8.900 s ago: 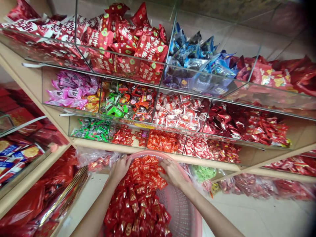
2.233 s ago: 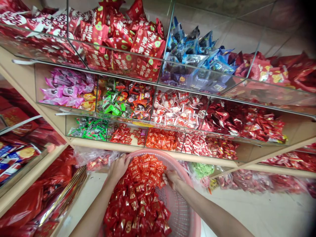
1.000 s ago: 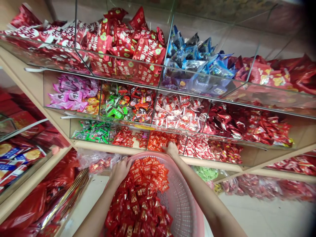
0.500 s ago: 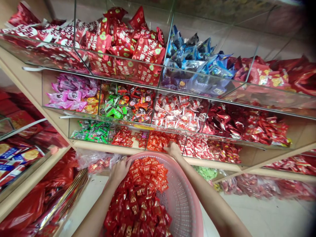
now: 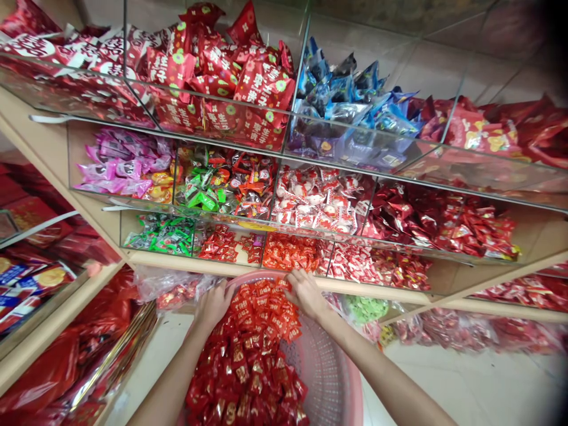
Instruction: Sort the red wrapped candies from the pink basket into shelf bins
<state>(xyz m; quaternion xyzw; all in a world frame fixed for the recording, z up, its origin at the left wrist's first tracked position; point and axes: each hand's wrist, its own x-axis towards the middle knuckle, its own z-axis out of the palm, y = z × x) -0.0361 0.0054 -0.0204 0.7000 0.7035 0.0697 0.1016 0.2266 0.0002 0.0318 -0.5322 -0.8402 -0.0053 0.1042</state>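
A pink plastic basket point(image 5: 329, 378) heaped with small red-wrapped candies point(image 5: 252, 362) is tilted up against the front edge of the lowest shelf point(image 5: 177, 261). My left hand point(image 5: 215, 304) is closed on the basket's far left rim. At the far rim my right hand point(image 5: 306, 293) lies on top of the candy pile with its fingers stretched out. Just above it is the glass compartment of orange-red candies point(image 5: 290, 254).
Glass-fronted shelves point(image 5: 355, 177) hold several compartments of wrapped sweets: purple point(image 5: 122, 168), green point(image 5: 162, 234), blue point(image 5: 350, 94), red. Clear bags of candy point(image 5: 171, 290) lie under the shelf. Red packages fill the racks on the left point(image 5: 44, 284). Pale floor tiles point(image 5: 479, 384) lie at lower right.
My right hand has drawn back out of the orange-red candy compartment and come down onto the pile in the basket. My left hand stays on the rim.
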